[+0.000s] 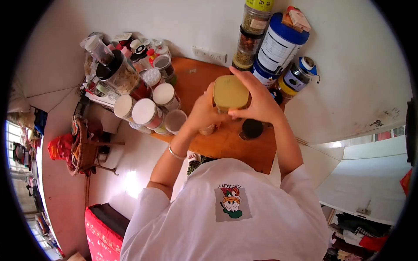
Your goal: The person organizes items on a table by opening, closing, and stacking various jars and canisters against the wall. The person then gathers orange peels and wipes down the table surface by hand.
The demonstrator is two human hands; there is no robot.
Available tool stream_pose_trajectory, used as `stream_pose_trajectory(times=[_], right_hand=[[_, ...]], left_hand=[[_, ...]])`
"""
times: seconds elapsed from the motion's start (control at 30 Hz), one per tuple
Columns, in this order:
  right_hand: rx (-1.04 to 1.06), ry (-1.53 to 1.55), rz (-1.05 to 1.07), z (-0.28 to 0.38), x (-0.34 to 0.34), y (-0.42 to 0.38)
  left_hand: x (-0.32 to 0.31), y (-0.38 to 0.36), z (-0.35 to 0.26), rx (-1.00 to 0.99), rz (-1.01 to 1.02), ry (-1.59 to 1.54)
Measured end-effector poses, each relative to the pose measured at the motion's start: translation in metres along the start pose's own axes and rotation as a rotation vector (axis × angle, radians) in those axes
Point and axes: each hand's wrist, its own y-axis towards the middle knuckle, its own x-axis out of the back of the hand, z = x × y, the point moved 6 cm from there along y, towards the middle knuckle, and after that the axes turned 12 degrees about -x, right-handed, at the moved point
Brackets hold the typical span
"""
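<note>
Between my two hands is a squarish jar, its mustard-yellow lid [231,92] facing up at me above the wooden table [209,145]. My left hand [206,108] wraps the jar's left side, fingers closed on it. From the right, my right hand [260,98] curves around the jar, thumb and fingertips against the lid's edge. The jar's body is mostly hidden under the lid and hands. A black-lidded jar [252,128] stands on the table just below my right hand. Another small jar [207,129] shows partly under my left hand.
Several white-lidded canisters [147,112] and a large black-lidded jar [115,71] crowd the table's left side. Stacked clear jars [250,41], a big blue-lidded tub [281,43] and a dark bottle [298,77] stand at the back right. A wall socket [209,55] sits behind.
</note>
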Motion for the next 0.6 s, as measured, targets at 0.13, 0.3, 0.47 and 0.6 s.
stream_pose_trajectory(times=[0.13, 0.3, 0.47, 0.6], right_hand=[[-0.092, 0.064, -0.107, -0.040, -0.006, 0.023], [-0.235, 0.188, -0.270, -0.068, -0.003, 0.004], [-0.371, 0.173, -0.185, -0.141, -0.039, -0.013], [-0.674, 0.261, 0.070, -0.200, -0.077, -0.003]], left_hand=[[0.016, 0.048, 0.050, 0.089, 0.076, 0.064], [0.033, 0.092, 0.185, 0.151, -0.049, 0.157], [0.031, 0.108, 0.270, 0.287, -0.098, 0.117], [0.016, 0.119, 0.269, 0.332, -0.042, 0.095]])
